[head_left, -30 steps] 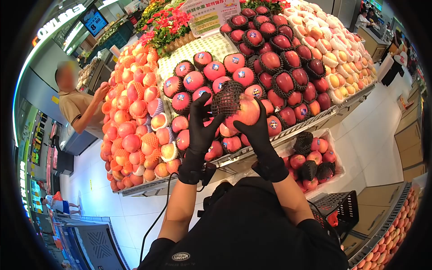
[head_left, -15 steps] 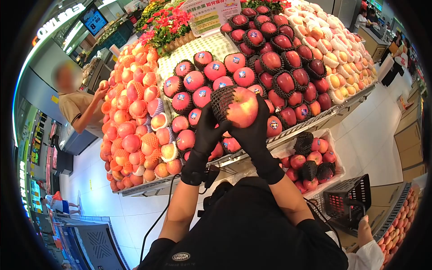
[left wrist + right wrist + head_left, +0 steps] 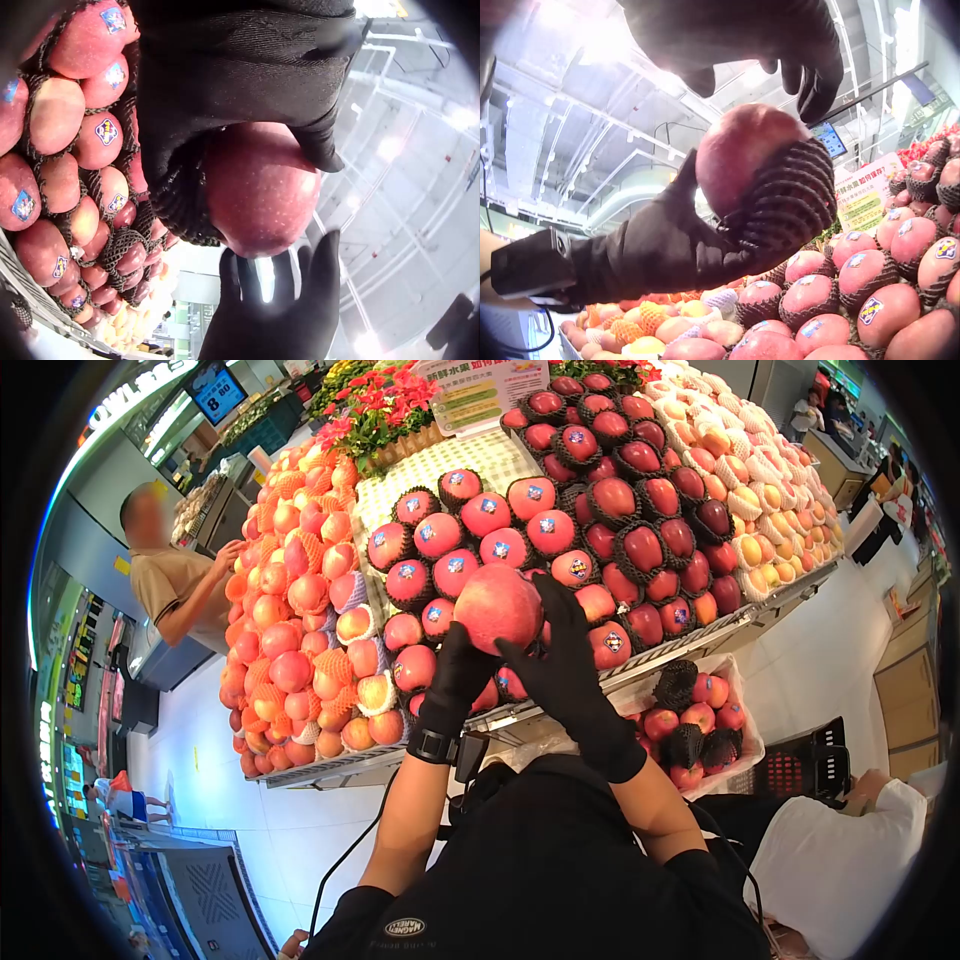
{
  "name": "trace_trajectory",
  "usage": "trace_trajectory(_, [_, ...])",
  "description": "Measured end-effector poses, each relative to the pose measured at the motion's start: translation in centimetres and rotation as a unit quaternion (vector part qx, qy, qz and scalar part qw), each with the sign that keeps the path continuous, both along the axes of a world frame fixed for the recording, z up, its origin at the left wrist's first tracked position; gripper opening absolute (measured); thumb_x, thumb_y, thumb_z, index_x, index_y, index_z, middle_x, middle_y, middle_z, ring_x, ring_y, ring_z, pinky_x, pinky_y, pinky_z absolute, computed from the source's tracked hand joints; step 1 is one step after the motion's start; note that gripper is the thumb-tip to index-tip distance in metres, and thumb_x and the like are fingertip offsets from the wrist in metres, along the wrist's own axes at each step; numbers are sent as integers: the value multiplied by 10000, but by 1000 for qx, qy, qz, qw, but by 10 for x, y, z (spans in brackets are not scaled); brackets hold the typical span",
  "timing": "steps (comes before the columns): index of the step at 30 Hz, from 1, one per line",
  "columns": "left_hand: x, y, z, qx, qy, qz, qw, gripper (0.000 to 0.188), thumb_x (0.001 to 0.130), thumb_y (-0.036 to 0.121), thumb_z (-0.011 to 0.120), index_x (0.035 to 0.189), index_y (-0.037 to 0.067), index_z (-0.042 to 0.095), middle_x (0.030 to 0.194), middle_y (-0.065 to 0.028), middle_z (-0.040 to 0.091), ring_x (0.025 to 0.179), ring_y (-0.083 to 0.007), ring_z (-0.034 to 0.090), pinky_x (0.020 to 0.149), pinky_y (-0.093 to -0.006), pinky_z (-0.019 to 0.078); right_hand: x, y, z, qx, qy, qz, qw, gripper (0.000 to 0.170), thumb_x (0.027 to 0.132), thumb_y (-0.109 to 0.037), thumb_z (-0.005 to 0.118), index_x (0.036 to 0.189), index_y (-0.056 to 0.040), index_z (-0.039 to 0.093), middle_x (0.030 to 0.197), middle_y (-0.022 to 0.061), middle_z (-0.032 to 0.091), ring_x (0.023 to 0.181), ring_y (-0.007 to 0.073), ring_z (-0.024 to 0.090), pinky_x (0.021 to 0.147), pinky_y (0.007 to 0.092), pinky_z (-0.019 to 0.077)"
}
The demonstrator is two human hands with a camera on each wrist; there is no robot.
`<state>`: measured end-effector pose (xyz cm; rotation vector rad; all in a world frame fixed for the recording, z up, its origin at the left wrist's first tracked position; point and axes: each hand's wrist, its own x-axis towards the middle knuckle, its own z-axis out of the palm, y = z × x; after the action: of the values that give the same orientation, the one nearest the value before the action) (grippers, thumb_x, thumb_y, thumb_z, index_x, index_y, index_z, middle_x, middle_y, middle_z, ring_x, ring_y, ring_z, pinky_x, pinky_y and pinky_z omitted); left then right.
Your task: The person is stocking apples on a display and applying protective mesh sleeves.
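A large red apple [image 3: 497,608] is held up in front of the display by my left hand [image 3: 458,672], which cradles it from below. In the right wrist view, a black foam net [image 3: 787,195] covers one side of this apple, and the left thumb lies along its bare side. My right hand [image 3: 565,665] is at the apple's right side, its fingers spread and loosely bent. The left wrist view shows the right hand's fingertips [image 3: 326,247] just off the apple's skin. Both hands wear black gloves.
Stickered red apples [image 3: 437,534] in black nets lie behind the hands, with darker apples [image 3: 613,497] to their right. Orange-netted fruit [image 3: 290,670] is piled left. A crate of apples [image 3: 700,710] stands below right. One person [image 3: 170,580] is at the left, another in white [image 3: 840,860] lower right.
The apple has turned, so its smooth red side faces the head camera instead of the netted, yellowish side. My right hand has come off it to the right. A person in white has moved in at lower right.
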<state>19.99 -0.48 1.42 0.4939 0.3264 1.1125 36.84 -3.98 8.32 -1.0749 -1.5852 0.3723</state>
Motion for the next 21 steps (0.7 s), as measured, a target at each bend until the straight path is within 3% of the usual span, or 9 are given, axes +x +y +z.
trace_trajectory(3, [-14,2,-10,2,-106,-56,993,779,931,551,485,1497,84,224,1540,-150,249,1430,-313,244,1189,-471,207,7,12,-2,-75,188,-17,979,431,816,-121,725,1202,-44,547,988,101,534,872,200,551,768,347,479])
trace_trajectory(6, [-26,-5,-2,8,-86,-40,995,738,938,531,473,1498,114,235,1549,-122,248,1439,-299,227,1192,-468,195,12,29,-12,-175,185,48,966,330,855,-145,688,1135,-20,566,951,99,590,834,180,591,754,318,485])
trace_trajectory(8, [-38,-13,1,133,261,21,956,728,941,522,473,1497,112,243,1549,-124,247,1434,-296,240,1189,-466,202,6,34,-15,-233,184,98,950,271,877,-158,662,1088,-8,583,931,101,618,826,172,613,746,303,487])
trace_trajectory(10, [-44,-16,1,181,414,63,890,699,923,451,537,1478,119,273,1530,-115,287,1417,-287,280,1170,-463,243,0,35,-17,-239,192,134,942,218,897,-158,632,1047,-4,597,918,101,637,840,161,627,746,291,485])
trace_trajectory(13, [-56,-16,-6,130,305,77,940,668,894,335,656,1444,137,333,1489,-95,370,1387,-274,347,1136,-461,312,-14,36,-17,-226,177,135,948,150,909,-128,602,992,-4,615,873,92,639,820,145,630,731,282,483])
trace_trajectory(17, [-80,-3,-10,-20,15,43,999,662,918,397,624,1456,146,331,1499,-102,358,1389,-281,340,1143,-464,304,-31,51,-34,-230,177,133,948,182,911,-145,594,1043,-20,606,890,68,612,802,119,594,700,282,481])
trace_trajectory(18, [-86,-2,-11,-39,-5,42,998,672,918,412,621,1461,148,325,1502,-103,354,1388,-282,341,1142,-462,307,-37,53,-33,-241,191,142,941,204,914,-156,588,1072,-28,600,925,61,606,812,111,583,692,282,481])
trace_trajectory(20, [-97,-1,-13,-56,-19,45,997,695,915,439,618,1470,152,315,1505,-104,352,1385,-287,347,1139,-458,315,-45,51,-26,-301,315,212,875,265,921,-187,574,1150,-53,566,1026,42,569,841,104,560,683,274,481])
trace_trajectory(21, [-101,-1,-8,-53,-13,49,997,708,911,452,619,1475,153,311,1506,-105,353,1382,-290,351,1136,-456,320,-48,55,-31,-286,280,248,882,357,913,-215,578,1226,-54,518,1117,47,539,922,121,547,743,287,481])
